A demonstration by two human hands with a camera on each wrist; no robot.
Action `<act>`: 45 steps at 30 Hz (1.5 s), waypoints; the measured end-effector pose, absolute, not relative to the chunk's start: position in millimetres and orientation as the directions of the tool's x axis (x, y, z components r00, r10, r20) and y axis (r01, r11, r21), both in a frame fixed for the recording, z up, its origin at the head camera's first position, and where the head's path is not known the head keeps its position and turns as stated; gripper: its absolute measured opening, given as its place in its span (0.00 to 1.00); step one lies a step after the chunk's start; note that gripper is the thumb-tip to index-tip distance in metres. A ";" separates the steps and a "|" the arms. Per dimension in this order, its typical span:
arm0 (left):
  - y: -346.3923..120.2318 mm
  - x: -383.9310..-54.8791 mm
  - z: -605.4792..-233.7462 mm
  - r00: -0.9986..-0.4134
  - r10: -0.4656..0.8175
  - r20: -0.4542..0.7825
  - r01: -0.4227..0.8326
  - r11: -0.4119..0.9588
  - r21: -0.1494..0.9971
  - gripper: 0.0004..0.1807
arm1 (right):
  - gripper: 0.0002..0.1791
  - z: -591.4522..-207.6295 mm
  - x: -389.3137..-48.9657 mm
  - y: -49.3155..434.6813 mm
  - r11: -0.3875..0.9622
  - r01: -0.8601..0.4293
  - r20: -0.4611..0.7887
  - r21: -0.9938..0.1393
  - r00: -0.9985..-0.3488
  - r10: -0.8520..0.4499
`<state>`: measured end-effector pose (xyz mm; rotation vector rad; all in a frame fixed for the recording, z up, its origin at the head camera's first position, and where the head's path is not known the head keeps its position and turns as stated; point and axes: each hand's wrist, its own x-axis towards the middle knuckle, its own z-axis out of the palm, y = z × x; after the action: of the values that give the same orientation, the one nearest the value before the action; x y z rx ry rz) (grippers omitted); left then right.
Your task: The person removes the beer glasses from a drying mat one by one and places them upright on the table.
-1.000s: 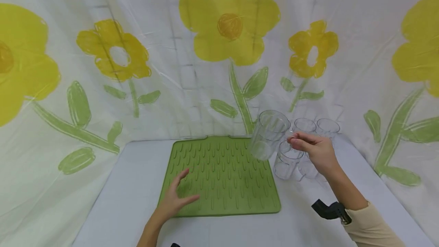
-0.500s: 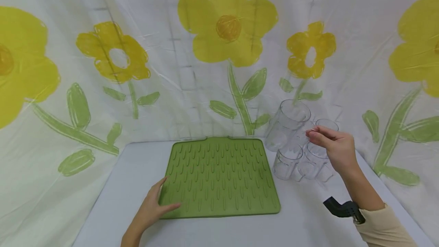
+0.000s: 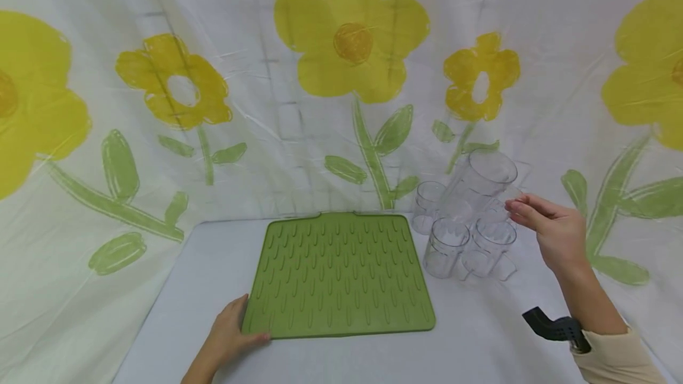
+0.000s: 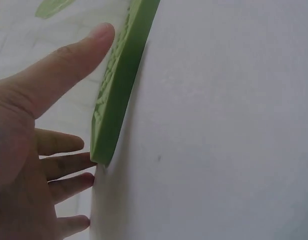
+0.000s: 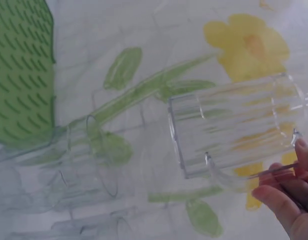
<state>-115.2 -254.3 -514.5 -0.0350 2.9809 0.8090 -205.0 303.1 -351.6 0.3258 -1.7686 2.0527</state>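
My right hand (image 3: 557,233) pinches a clear mug (image 3: 477,185) by its handle, mouth up, above several other clear mugs at the right of the table. Two of these, a front left mug (image 3: 446,250) and a front right mug (image 3: 487,248), stand upright in the near row. In the right wrist view, the thumb and fingers close on the handle of the held mug (image 5: 229,132). At the near left corner of a green ridged mat (image 3: 341,277), my left hand (image 3: 226,333) lies with thumb and fingers spread and holds nothing; some fingertips touch or nearly touch the corner.
Behind the mugs, another clear mug (image 3: 425,215) stands close to the curtain (image 3: 299,135) with printed yellow flowers. The held mug partly hides what is behind it. Under everything is a white table (image 3: 363,363).
With the mug, my right hand has moved right, away from above the mat to above the other mugs. My left hand has come down and left to the mat's near corner.
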 end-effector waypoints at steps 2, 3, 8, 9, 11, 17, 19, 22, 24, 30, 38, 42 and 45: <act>-254.6 -114.8 -516.4 -0.998 -0.010 -0.060 -0.038 0.870 0.492 0.63 | 0.12 -352.3 -204.3 307.6 -0.096 -0.450 0.431 -0.888 -0.887 0.166; -254.5 -114.7 -517.1 -0.998 -0.010 -0.064 -0.040 0.872 0.488 0.63 | 0.12 -352.6 -204.0 309.6 -0.101 -0.450 0.430 -0.887 -0.886 0.173; -251.7 -114.9 -516.5 -0.997 -0.010 -0.081 -0.048 0.876 0.480 0.64 | 0.10 -351.2 -201.9 318.9 -0.131 -0.465 0.429 -0.876 -0.874 0.229; -251.0 -115.2 -516.0 -0.997 -0.011 -0.081 -0.049 0.877 0.479 0.64 | 0.10 -350.7 -201.1 321.0 -0.136 -0.462 0.423 -0.876 -0.873 0.242; -249.8 -115.9 -515.1 -0.996 -0.016 -0.084 -0.054 0.878 0.476 0.64 | 0.10 -349.7 -199.5 325.1 -0.142 -0.456 0.408 -0.879 -0.871 0.273; -248.5 -119.4 -514.1 -0.995 -0.029 -0.096 -0.071 0.876 0.477 0.63 | 0.10 -348.8 -194.9 339.0 -0.146 -0.395 0.328 -0.907 -0.880 0.343; -248.4 -119.9 -513.8 -0.994 -0.033 -0.102 -0.079 0.871 0.486 0.63 | 0.09 -348.9 -193.7 343.7 -0.144 -0.372 0.300 -0.917 -0.882 0.365; -248.9 -119.4 -512.9 -0.994 -0.027 -0.102 -0.074 0.867 0.493 0.63 | 0.08 -349.9 -192.7 350.0 -0.127 -0.329 0.252 -0.936 -0.876 0.411; -249.8 -118.4 -512.3 -0.996 -0.017 -0.091 -0.060 0.867 0.495 0.62 | 0.07 -351.1 -192.7 353.7 -0.111 -0.299 0.220 -0.948 -0.864 0.453; -252.4 -115.6 -512.6 -0.997 0.001 -0.080 -0.039 0.866 0.498 0.60 | 0.08 -356.8 -189.5 367.3 -0.053 -0.198 0.137 -0.979 -0.824 0.550; -252.2 -116.4 -512.1 -0.996 -0.013 -0.092 -0.059 0.855 0.516 0.60 | 0.12 -366.4 -186.1 385.1 -0.108 -0.125 0.029 -0.986 -0.774 0.632; -252.2 -116.6 -511.5 -0.994 -0.021 -0.108 -0.074 0.853 0.517 0.61 | 0.14 -374.4 -185.0 391.5 -0.101 -0.074 -0.009 -0.992 -0.764 0.646; -252.2 -117.1 -512.1 -0.993 -0.026 -0.118 -0.084 0.851 0.518 0.61 | 0.10 -381.2 -184.6 395.2 -0.079 -0.030 -0.030 -0.996 -0.750 0.661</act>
<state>-117.1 -252.2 -512.1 -0.0874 2.9196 0.8247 -184.6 395.2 -381.2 -0.6800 -1.7173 1.8808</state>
